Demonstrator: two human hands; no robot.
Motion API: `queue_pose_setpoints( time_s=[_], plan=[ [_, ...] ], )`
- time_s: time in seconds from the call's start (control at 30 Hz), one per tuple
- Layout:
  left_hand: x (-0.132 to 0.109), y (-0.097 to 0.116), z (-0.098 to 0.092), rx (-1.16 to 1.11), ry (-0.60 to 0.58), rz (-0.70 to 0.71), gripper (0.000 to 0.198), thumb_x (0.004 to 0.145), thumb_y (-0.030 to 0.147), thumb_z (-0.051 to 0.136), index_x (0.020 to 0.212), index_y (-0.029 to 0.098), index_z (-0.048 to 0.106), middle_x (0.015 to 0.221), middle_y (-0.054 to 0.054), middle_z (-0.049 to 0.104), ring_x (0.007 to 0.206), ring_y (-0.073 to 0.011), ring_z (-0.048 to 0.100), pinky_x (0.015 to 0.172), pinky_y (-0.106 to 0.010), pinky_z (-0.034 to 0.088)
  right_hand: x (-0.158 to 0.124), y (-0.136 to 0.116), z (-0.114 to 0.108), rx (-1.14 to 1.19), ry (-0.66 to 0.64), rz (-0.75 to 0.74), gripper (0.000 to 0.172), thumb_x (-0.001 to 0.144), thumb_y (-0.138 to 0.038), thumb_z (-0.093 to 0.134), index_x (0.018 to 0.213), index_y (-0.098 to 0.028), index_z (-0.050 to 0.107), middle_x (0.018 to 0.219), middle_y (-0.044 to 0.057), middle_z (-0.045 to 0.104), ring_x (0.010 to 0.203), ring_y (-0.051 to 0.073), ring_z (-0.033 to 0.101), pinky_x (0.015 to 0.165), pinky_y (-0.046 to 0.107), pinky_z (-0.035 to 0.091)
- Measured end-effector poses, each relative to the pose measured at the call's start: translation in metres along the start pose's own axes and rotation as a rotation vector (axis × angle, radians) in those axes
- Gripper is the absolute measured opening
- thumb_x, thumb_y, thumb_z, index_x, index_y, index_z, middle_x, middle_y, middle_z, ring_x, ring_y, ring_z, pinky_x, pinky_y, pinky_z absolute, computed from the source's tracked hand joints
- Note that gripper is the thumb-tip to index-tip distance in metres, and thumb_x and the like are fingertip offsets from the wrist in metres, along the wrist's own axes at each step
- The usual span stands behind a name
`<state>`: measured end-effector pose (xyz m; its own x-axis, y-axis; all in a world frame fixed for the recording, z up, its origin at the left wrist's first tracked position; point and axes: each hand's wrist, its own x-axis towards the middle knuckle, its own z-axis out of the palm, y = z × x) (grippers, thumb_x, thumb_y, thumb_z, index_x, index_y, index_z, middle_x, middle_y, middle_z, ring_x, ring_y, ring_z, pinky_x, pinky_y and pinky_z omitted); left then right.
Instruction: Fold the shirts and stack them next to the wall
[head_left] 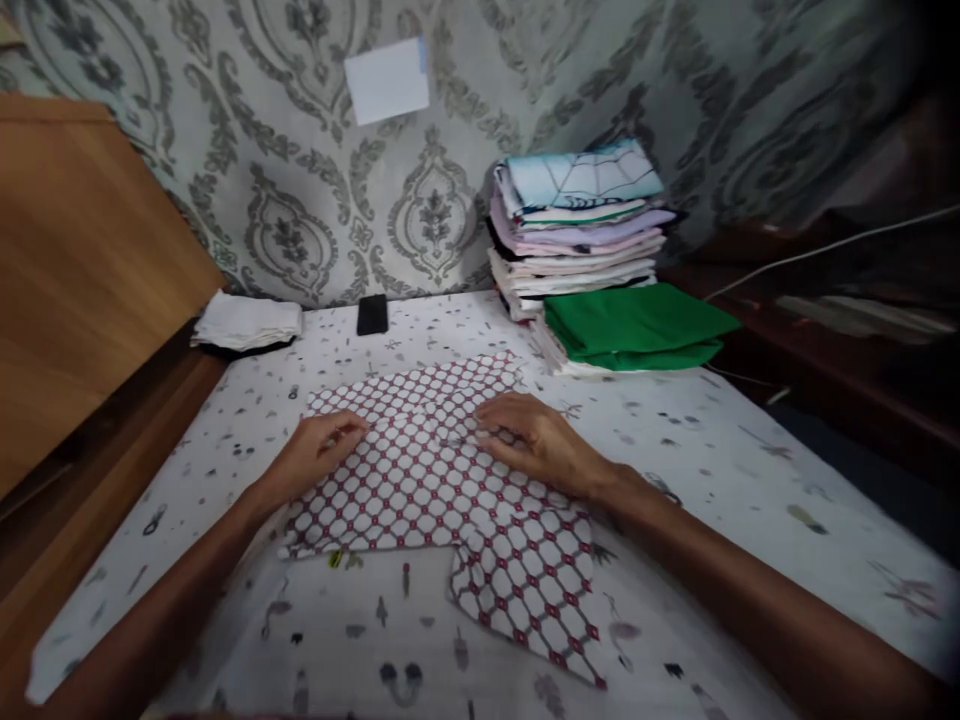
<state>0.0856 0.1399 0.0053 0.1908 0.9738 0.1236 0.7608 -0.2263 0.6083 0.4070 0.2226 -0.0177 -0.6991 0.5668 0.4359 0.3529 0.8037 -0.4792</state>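
A white garment with a red lattice pattern (420, 480) lies partly folded on the printed white sheet (712, 450) that covers the table. One flap of it hangs toward me at the lower right. My left hand (319, 455) rests on the garment's left part with its fingers curled and pinching the cloth. My right hand (525, 435) lies on the garment's middle fold, its fingers pressing and gripping the cloth there.
A tall stack of folded clothes (577, 225) stands at the back right, with a folded green cloth (637, 325) in front of it. A folded white cloth (247, 320) and a black phone (372, 313) lie at the back. A wooden cabinet (82, 270) rises on the left.
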Motion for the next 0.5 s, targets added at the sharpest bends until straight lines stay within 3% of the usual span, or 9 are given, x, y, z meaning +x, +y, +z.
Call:
queue_pose_setpoints(
  time_s=[0.1,0.23,0.33,0.5],
  plan=[
    [-0.023,0.004,0.006,0.063,-0.084,0.094,0.022,0.095,0.031,0.048,0.103,0.022,0.067,0.102,-0.004,0.072,0.096,-0.0196,0.065,0.087,-0.032,0.051,0.034,-0.031,0.03,-0.113,-0.209,-0.161,0.018,0.092,-0.028,0.059,0.104,-0.018,0.069,0.109,0.01,0.07,0.107,0.025,0.062,0.097,0.043,0.047],
    [-0.035,0.007,0.017,0.116,-0.079,0.158,0.024,0.097,0.029,0.047,0.113,0.022,0.062,0.113,-0.008,0.069,0.105,-0.0215,0.063,0.095,-0.036,0.051,0.089,-0.065,0.074,-0.268,-0.395,-0.21,0.018,0.091,-0.017,0.057,0.107,-0.015,0.066,0.112,0.011,0.068,0.108,0.024,0.059,0.093,0.038,0.046],
    [-0.039,-0.002,0.018,0.139,-0.038,0.161,0.031,0.096,0.031,0.047,0.124,0.02,0.056,0.121,-0.011,0.065,0.113,-0.0244,0.061,0.099,-0.04,0.051,0.119,-0.073,0.096,-0.316,-0.429,-0.181,0.021,0.09,-0.013,0.056,0.109,-0.014,0.065,0.113,0.013,0.066,0.107,0.025,0.059,0.086,0.035,0.047],
    [-0.05,-0.023,0.018,0.212,0.064,0.1,0.048,0.097,0.034,0.045,0.143,0.021,0.038,0.139,-0.015,0.056,0.127,-0.0262,0.055,0.106,-0.044,0.048,0.143,-0.065,0.109,-0.37,-0.408,-0.122,0.027,0.092,-0.01,0.047,0.112,-0.017,0.065,0.114,0.012,0.067,0.11,0.025,0.058,0.079,0.032,0.048]
  ],
)
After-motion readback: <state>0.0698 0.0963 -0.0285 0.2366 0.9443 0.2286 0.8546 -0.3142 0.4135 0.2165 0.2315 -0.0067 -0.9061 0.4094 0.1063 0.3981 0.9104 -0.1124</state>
